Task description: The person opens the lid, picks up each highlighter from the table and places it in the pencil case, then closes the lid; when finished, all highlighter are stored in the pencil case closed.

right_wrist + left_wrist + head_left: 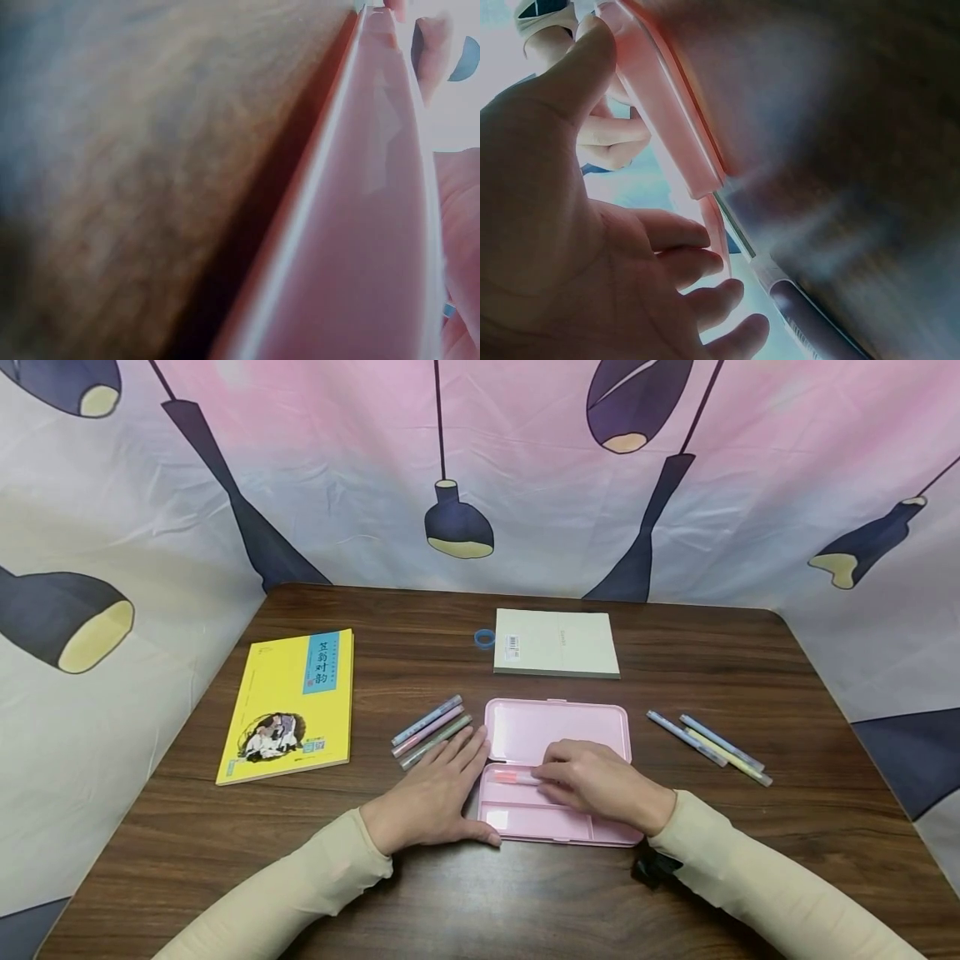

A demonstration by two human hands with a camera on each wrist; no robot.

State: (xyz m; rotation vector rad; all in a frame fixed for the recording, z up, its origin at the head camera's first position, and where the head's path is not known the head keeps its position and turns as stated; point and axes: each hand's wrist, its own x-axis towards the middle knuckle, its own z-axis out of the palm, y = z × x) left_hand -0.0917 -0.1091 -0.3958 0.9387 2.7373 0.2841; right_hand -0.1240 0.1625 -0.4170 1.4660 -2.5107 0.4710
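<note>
A pink pencil case [536, 727] lies unfolded on the table, lid side away from me and the compartment side nearer. My right hand [596, 783] reaches over the compartments and pinches an orange-and-white marker [513, 777], which lies along the upper compartment. Its far end is hidden under the fingers. At the case's left side rests my left hand [438, 797], fingers stretched forward and thumb out along the near left corner. Just beyond those fingertips are a blue, a pink and a green marker [438, 742]. The left wrist view shows the case's side wall [667, 112] beside the thumb.
To the right lie two blue markers [686, 738] and a yellow marker [727, 756]. A yellow book [292, 710] is at the left. Behind the case sit a pale notebook [562, 643] and a blue ring [484, 638]. A printed curtain [375, 527] hangs behind the table.
</note>
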